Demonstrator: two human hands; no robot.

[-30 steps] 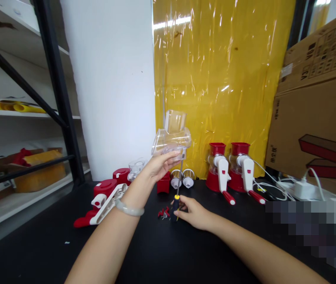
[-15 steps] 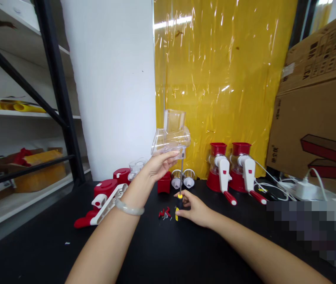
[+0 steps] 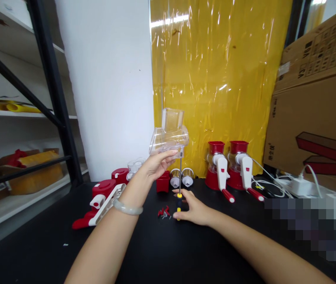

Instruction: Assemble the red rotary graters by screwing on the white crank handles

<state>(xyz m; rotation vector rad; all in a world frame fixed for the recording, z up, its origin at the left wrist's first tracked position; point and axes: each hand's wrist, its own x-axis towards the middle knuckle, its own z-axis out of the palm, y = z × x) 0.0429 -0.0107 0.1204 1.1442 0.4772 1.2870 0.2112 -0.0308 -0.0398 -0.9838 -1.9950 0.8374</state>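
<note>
My left hand (image 3: 159, 163) is closed on the underside of a clear plastic grater housing (image 3: 169, 136), holding it up above the table. A screwdriver (image 3: 179, 203) with a black and yellow handle stands upright below the housing, its long shaft reaching up to the housing's lower right part. Whether the tip sits in a screw is too small to tell. The fingers and thumb of my right hand (image 3: 192, 209) grip the screwdriver's handle. Just left of that handle lies a small pile of screws and red plastic bits (image 3: 164, 213) on the black table (image 3: 156, 252).
Two assembled red and white rotary graters (image 3: 216, 165) stand at right, near white cables and a power strip (image 3: 300, 187). Behind my hands are a red hopper (image 3: 162, 182) and two grater drums (image 3: 187, 177). Red base parts and a white crank (image 3: 108, 203) lie at left. A large carton (image 3: 312, 106) stands far right.
The whole view has shifted slightly. My right hand's fingers have changed position around the screwdriver handle, which stands a little straighter. The housing stays held up in my left hand.
</note>
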